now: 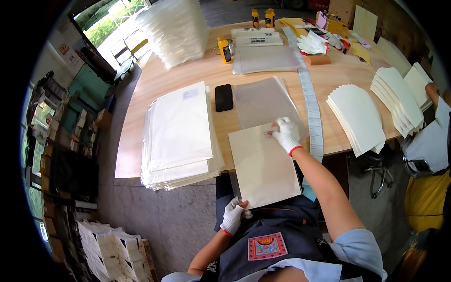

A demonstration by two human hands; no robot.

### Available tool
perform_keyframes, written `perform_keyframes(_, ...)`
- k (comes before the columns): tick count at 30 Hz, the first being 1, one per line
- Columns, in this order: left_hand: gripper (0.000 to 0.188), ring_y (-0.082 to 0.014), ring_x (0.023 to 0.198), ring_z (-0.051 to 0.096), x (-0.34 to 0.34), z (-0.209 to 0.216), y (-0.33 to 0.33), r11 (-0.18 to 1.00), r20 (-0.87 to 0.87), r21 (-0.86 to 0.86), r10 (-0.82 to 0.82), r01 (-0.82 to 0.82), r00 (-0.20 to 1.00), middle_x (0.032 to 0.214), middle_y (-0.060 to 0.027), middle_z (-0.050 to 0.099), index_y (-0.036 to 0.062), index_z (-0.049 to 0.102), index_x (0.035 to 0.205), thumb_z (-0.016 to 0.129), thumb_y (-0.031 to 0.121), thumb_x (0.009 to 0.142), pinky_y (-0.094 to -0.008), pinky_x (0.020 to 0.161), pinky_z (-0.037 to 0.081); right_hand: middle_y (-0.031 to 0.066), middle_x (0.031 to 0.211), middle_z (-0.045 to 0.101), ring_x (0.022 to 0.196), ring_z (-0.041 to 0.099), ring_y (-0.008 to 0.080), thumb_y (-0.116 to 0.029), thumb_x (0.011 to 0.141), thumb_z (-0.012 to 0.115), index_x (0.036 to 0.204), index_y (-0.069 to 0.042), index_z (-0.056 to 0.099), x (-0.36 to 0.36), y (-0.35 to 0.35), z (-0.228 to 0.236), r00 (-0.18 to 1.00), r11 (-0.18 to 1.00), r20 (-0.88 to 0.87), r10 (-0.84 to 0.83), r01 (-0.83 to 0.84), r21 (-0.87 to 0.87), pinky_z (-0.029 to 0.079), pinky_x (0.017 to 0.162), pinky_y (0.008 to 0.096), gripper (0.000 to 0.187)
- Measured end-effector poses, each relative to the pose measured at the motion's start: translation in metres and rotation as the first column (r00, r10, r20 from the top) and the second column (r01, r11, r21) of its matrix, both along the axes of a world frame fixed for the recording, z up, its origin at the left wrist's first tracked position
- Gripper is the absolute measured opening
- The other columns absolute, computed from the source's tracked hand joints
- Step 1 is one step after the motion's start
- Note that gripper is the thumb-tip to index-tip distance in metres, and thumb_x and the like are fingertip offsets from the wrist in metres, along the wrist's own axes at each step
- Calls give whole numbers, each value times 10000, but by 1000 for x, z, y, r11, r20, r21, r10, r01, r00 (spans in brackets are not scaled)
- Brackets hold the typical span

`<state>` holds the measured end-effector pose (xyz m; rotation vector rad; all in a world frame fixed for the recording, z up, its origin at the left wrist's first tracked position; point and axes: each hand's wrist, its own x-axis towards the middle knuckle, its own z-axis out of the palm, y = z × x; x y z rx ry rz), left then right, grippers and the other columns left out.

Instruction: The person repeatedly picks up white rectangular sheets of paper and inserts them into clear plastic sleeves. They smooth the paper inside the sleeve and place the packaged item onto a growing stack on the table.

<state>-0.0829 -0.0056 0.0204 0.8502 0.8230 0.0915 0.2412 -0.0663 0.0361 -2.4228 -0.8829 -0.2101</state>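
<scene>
A cream cardboard sheet [265, 169] rests tilted between my lap and the table's front edge, with clear plastic showing along its left side. My left hand [231, 217], in a white glove with bare fingertips, is closed on the sheet's lower left corner. At its upper right, my right hand [286, 135], gloved alike, has bent fingers pressed on a small printed label [268, 135]. Clear plastic bags [268, 101] lie flat beyond the sheet. A long strip of pale labels [307, 94] runs down the table beside my right hand.
Left of me is a stack of bagged white sheets [176, 131], beside a black phone [224, 97]. Fanned cream sheets [356, 117] lie to the right, near another person's arm [432, 94]. Orange bottles [224, 50], a tall plastic-bag pile [174, 30] and loose gloves [312, 43] stand farther back.
</scene>
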Motion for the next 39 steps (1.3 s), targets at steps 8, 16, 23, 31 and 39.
perform_keyframes(8,355,-95,609,575,13,60,15,947,106,291,-171,134,980,859,-53,611,-26,476,1185,545,150,884,-215,537,479,121,626,591,641,587,348,-488,804,538,688,-75,535,-66,-116,27,957,967,-291,14,-87,-241,435,552,427,429)
perform_keyframes(16,74,-63,536,541,-2,160,61,534,156,843,-135,-61,979,675,-22,540,-39,545,832,538,32,854,-204,537,465,-36,537,425,424,354,39,-158,889,527,834,-31,571,-107,-59,31,242,895,-873,423,42,445,255,387,204,146)
perform_keyframes(23,246,-137,771,571,-41,150,188,-31,296,953,311,-301,903,859,-73,626,-2,603,1064,477,85,871,-222,709,437,-18,570,488,490,422,52,-245,863,560,776,-44,551,-115,89,107,572,779,-536,620,-369,507,327,451,229,219)
perform_keyframes(31,501,-269,1181,450,-50,98,207,318,423,772,390,-550,818,1276,-185,466,-31,437,1272,423,5,772,-355,981,374,5,682,552,559,487,57,-298,885,547,777,-48,533,-114,65,104,425,769,-673,605,-92,633,381,498,210,273)
perform_keyframes(39,419,-299,1202,426,-87,-47,181,248,443,639,655,-728,612,1311,-210,409,-11,418,1245,434,257,923,-403,985,365,-14,644,514,501,466,71,-214,910,492,896,-69,572,-34,-174,10,896,632,-439,-65,377,677,388,458,199,167)
